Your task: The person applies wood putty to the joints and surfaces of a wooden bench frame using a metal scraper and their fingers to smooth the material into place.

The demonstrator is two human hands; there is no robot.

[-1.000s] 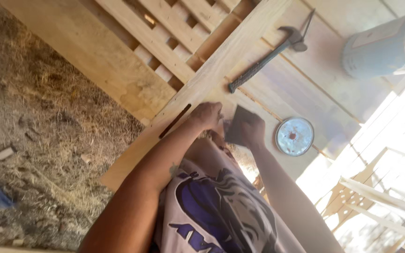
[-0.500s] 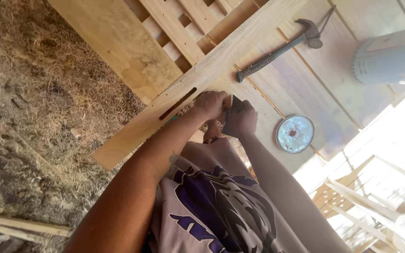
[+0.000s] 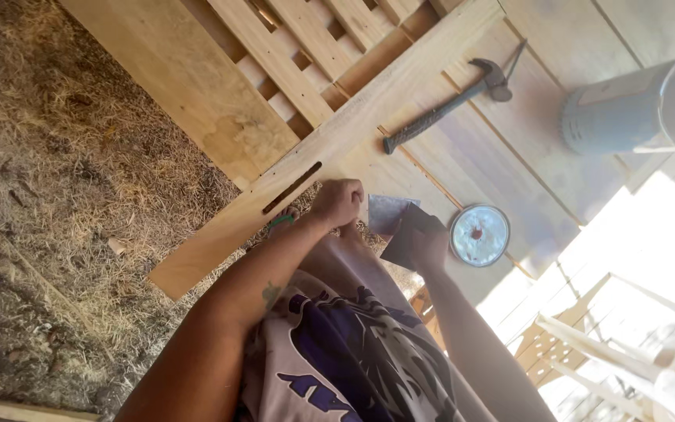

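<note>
A long pale wooden plank with a narrow slot cut through it runs diagonally across the view. My left hand rests against the plank's near edge just right of the slot, with its fingers curled into a fist. My right hand is a little to the right, below the plank, and grips a grey sheet of sandpaper that is folded over the fingers. My knee and patterned shirt fill the bottom middle.
A hammer lies on the boards beyond the plank. A round white tin lid sits right of my right hand. A grey cylinder container lies at upper right. Slatted wooden frames lie behind; dry grass covers the ground at left.
My hands, pressed together at the plank edge half a second ago, have parted. The right hand has drawn back to the right with the sandpaper.
</note>
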